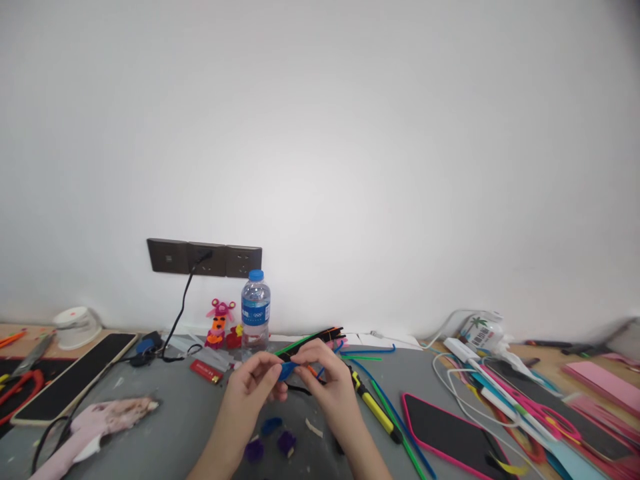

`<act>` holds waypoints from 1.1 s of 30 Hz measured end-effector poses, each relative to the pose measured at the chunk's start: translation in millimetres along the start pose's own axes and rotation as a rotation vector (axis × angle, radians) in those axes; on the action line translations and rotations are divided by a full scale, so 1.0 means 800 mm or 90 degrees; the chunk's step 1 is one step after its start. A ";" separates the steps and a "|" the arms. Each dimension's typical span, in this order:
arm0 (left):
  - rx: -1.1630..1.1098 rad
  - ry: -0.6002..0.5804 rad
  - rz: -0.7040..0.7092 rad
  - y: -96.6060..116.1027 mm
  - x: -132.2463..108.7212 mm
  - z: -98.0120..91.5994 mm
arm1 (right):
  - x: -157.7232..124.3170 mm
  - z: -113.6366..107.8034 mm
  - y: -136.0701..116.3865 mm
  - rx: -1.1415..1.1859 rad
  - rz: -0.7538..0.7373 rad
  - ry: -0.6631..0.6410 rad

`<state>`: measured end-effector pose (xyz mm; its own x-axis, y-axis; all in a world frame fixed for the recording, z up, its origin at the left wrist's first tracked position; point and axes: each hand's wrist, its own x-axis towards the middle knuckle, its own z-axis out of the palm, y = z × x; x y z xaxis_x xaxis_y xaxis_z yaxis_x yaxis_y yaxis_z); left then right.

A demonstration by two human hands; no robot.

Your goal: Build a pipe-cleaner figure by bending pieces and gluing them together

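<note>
Between my two hands is a small blue piece (287,371), perhaps bent pipe cleaner; its exact shape is partly hidden. My left hand (250,387) pinches its left end between thumb and fingers. At the right end, the thumb and fingers of my right hand (327,377) are closed on it too. Below them on the grey mat lie a small blue scrap (271,425) and two purple fuzzy pieces, one purple piece (287,443) nearer my right hand. Blue and green pipe cleaners (395,413) stretch along the right of my right forearm, beside a yellow and black pen-like tool (377,410).
A water bottle (255,313) stands behind my hands, next to a pink and orange fuzzy figure (218,325). A pink-cased phone (455,437) lies right, with pink scissors (550,417) and white cable beyond. Left are another phone (75,377), a glue gun (100,427) and red-handled scissors (23,397).
</note>
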<state>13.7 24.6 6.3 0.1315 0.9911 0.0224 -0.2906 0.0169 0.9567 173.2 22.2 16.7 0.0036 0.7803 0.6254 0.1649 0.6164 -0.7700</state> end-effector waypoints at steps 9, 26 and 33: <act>0.013 0.023 0.032 0.007 -0.002 -0.001 | -0.007 0.010 0.006 0.025 0.089 -0.040; 0.126 -0.052 0.067 0.008 -0.001 -0.006 | -0.007 0.006 0.006 0.228 0.188 -0.093; 0.228 -0.056 0.147 0.008 -0.001 -0.009 | -0.007 0.004 0.010 0.143 0.180 -0.077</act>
<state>5.1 25.2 10.6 0.1869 0.9479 0.2579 0.0239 -0.2668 0.9635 171.7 22.8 6.6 -0.1011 0.9214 0.3752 -0.0466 0.3723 -0.9269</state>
